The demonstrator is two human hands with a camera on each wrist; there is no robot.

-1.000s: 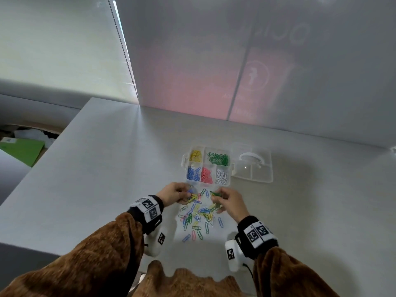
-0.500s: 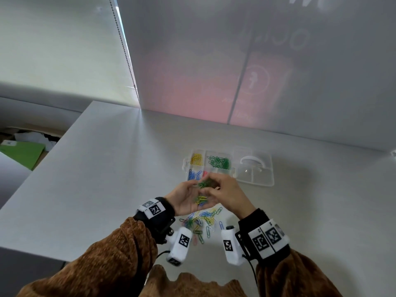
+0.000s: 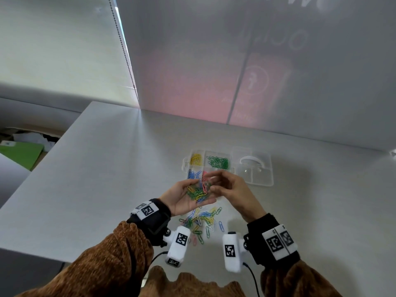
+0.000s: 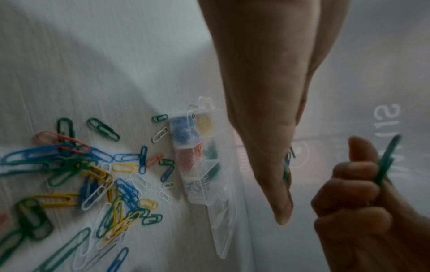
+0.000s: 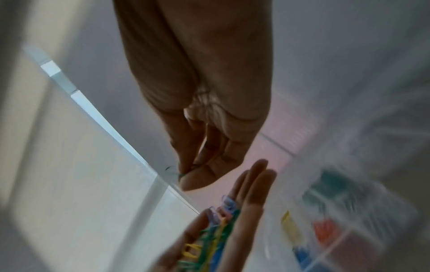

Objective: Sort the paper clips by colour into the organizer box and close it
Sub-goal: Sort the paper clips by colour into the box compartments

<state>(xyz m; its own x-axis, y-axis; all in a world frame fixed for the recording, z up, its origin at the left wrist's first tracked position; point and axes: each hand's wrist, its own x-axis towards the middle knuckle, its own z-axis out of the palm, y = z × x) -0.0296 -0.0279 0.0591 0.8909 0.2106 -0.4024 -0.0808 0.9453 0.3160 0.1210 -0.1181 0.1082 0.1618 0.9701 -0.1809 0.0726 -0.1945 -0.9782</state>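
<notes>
The clear plastic organizer box lay open on the grey table, its transparent lid flat to its right. Five filled compartments showed: yellow, green, blue, red and white clips. Nearer the person, one loose pile of mixed coloured paper clips stayed on the table. Since a second ago both hands had lifted off that pile. The left hand, palm up and fingers nearly straight, carried a handful of mixed clips. The right hand pinched a single green clip between thumb and fingertips just above that palm
</notes>
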